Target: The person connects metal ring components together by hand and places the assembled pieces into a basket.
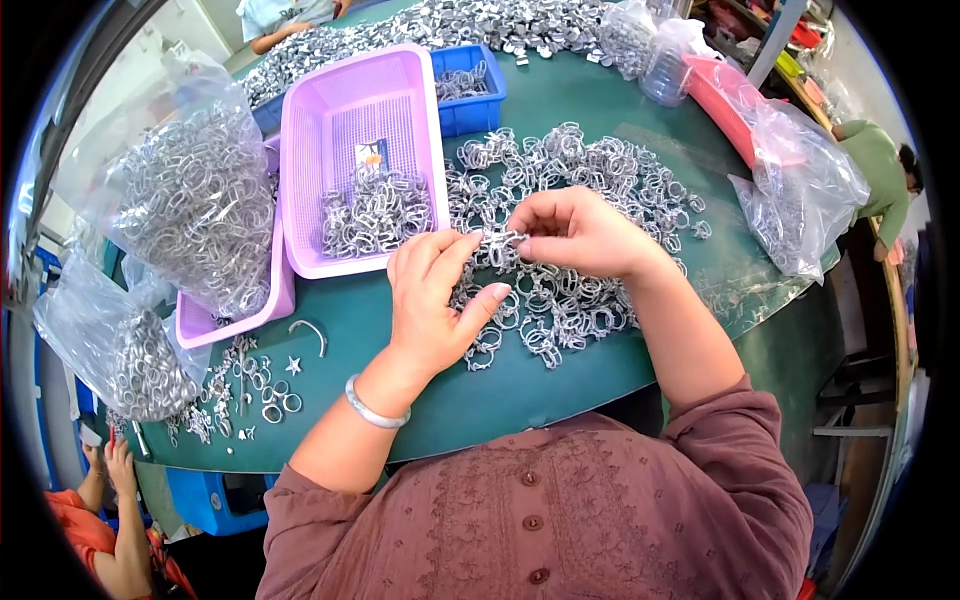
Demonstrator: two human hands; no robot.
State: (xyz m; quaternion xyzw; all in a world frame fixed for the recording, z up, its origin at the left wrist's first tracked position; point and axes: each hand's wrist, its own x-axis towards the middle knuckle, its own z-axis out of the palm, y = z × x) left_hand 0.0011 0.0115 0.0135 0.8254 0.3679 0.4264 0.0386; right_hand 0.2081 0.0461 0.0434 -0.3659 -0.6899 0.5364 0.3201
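Over a loose heap of silver-coloured metal ring pieces (590, 310), my right hand (585, 235) pinches a silver ring piece (500, 248) between thumb and fingertips. My left hand (432, 295) is beside it, fingers stretched out and thumb apart. Its fingertips come up to the piece's left side; whether they touch it I cannot tell. A lilac basket (300, 210) stands just beyond my left hand, tilted, with more ring pieces (375, 215) and a small printed card (371, 156) inside. The exact shape of the pinched piece is partly hidden by my fingers.
Bulging clear bags of metal pieces (190, 190) stand at the left, by small scattered parts (265, 385). A blue bin (470, 118) sits behind the basket. Far back lies a long metal heap (400, 38). At right are a pink tray (720, 105) and another bag (795, 215). Other people work nearby.
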